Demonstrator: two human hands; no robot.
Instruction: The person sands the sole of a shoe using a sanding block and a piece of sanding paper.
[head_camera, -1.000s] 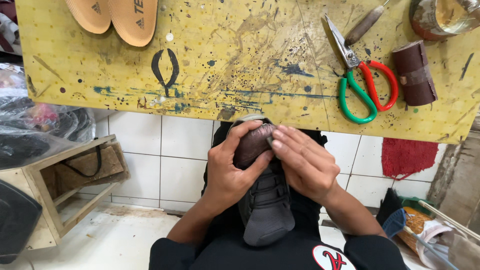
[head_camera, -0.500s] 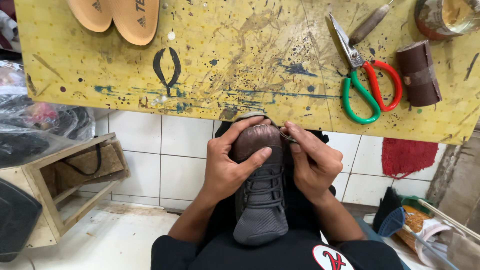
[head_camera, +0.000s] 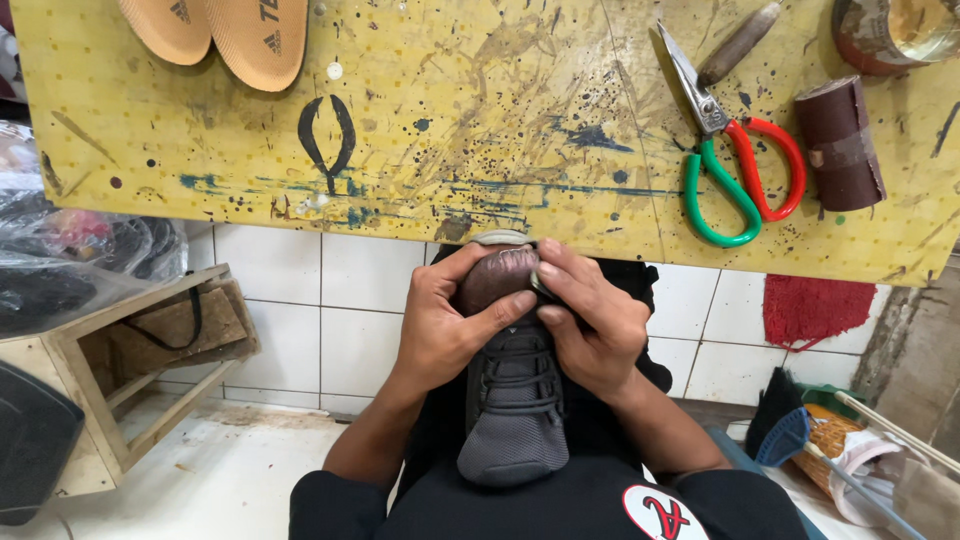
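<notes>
Bright even daylight, soft shadows, sharp focus, slight wide-angle edge distortion

My left hand (head_camera: 440, 330) and right hand (head_camera: 590, 325) grip the toe of a dark grey shoe (head_camera: 515, 400), just below the front edge of the yellow workbench (head_camera: 450, 120).

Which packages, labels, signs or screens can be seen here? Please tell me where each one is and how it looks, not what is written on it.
Clear plastic bags: far left, beside the wooden crate, crumpled, dark things inside.
Insoles: top left on the yellow bench, a tan pair with dark printed marks.
Round patch: bottom edge, on the person's black clothing, white with a red mark.
Tin: top right corner, round, rusty band.
No screens or signs in view.
</notes>
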